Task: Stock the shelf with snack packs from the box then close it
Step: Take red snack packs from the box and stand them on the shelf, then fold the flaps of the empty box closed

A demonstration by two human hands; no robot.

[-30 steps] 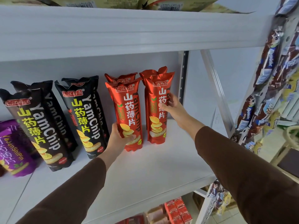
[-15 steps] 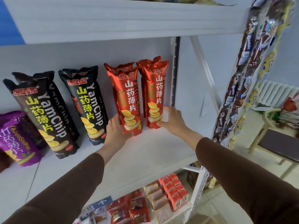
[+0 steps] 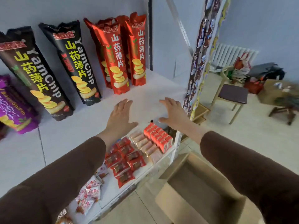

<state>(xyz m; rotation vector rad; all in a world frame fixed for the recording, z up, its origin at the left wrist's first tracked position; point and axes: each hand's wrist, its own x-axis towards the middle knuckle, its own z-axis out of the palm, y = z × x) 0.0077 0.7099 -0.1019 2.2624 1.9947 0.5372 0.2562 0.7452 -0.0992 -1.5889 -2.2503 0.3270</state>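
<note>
Your left hand (image 3: 120,116) is open, fingers straight and slightly spread, palm down, holding nothing. It hovers over the near edge of the white shelf (image 3: 68,133), apart from every pack. Your right hand (image 3: 174,113) is open too, fingers extended and loosely spread, thumb out toward the left, nothing in it. It sits at the near right corner of the shelf; can't tell if it touches the surface. Both brown sleeves come in from the near side.

Snack packs stand at the far side of the shelf, leaning against the back wall. Two red packs: the left red pack (image 3: 116,57) and the right red pack (image 3: 138,50), side by side and touching, more red packs behind them. Both are well apart from your hands. Left of them a black YamChip pack (image 3: 76,62) leans left, and further left a second black YamChip pack (image 3: 34,73) leans the same way. A purple pack (image 3: 13,107) lies at the far left edge, partly cut off.

The cardboard box (image 3: 200,188) sits on the floor at near right, below your right arm, flaps open, inside looks dark; contents can't be made out.

Lower shelf below your hands: small red boxes (image 3: 159,135), red wrapped snacks (image 3: 126,162), pale pink packs (image 3: 145,143). A strip of hanging snacks (image 3: 196,62) runs down the right upright. Far right on the floor: a stool (image 3: 233,94) and a white radiator (image 3: 229,54).
</note>
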